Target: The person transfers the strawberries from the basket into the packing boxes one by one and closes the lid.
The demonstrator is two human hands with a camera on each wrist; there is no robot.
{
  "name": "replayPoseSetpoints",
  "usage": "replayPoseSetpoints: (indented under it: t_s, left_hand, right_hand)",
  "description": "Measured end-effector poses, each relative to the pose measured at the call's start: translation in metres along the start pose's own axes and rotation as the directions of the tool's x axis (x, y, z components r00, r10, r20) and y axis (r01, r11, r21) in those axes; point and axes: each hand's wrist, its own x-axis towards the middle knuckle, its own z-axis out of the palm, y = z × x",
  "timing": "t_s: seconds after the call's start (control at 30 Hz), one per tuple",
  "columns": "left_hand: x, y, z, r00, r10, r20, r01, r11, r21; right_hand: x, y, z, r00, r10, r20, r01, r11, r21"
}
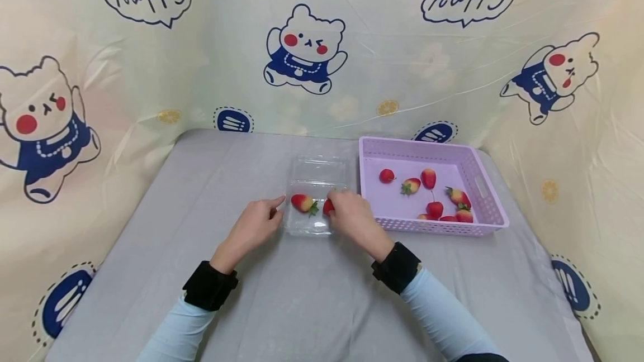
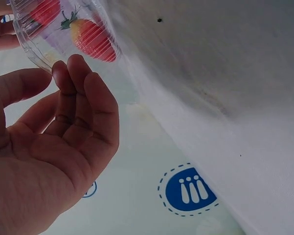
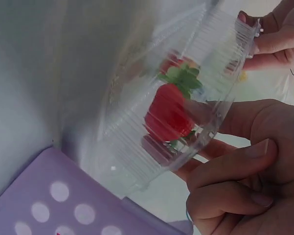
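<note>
Clear ribbed plastic forms the clamshell box [image 1: 314,194] at the middle of the grey tabletop [image 1: 312,300], its lid folded open toward the far side and its right edge just beside the lilac basket [image 1: 490,200]. Inside the near half of the box lie two strawberries: one [image 1: 302,202] red and yellow with a green stalk, toward the left, and a second [image 1: 327,206] at the right edge, partly hidden by the right hand [image 1: 354,217]. The right hand rests over the box's near right corner with its fingers bent at the second strawberry; the right wrist view shows fingertips [image 3: 257,147] pressed against the box wall beside that berry [image 3: 169,112], but whether the berry itself is pinched cannot be told. The left hand [image 1: 255,223] lies at the box's near left edge, its fingers loosely extended and its index fingertip touching the plastic; in the left wrist view the fingertips [image 2: 76,68] meet the box rim [image 2: 36,51] without closing round it. The basket, to the right of the box, holds further strawberries [image 1: 435,194] scattered across its floor. A printed curtain [image 1: 302,43] with bears and the word "happy" stands behind the tabletop.
</note>
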Motion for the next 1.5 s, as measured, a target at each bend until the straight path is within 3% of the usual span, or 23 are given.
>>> replayPoseSetpoints:
  t_s: [0.2,0.5,0.83,1.1,1.5]
  left_hand:
    - [0.001,0.000,0.001,1.000,0.004,-0.002,-0.004,1.000,0.000]
    - [0.000,0.002,0.001,1.000,-0.003,0.005,0.003,1.000,-0.001]
    - [0.002,0.001,-0.001,1.000,0.004,0.002,-0.004,1.000,-0.007]
    - [0.002,0.001,-0.001,1.000,0.000,0.001,0.000,1.000,-0.006]
    - [0.002,0.001,0.000,1.000,-0.009,0.012,0.010,1.000,-0.009]
  right_hand:
    - [0.002,-0.002,0.006,0.998,0.039,0.044,-0.038,0.999,-0.008]
    - [0.005,-0.002,0.015,0.998,0.055,0.036,-0.055,0.998,0.007]
    - [0.003,-0.006,0.006,0.995,0.060,0.076,-0.063,0.997,0.040]
    - [-0.005,-0.013,0.005,0.998,-0.027,0.058,0.024,0.998,0.054]
    - [-0.009,-0.013,0.010,0.998,-0.039,0.054,0.037,0.999,0.035]
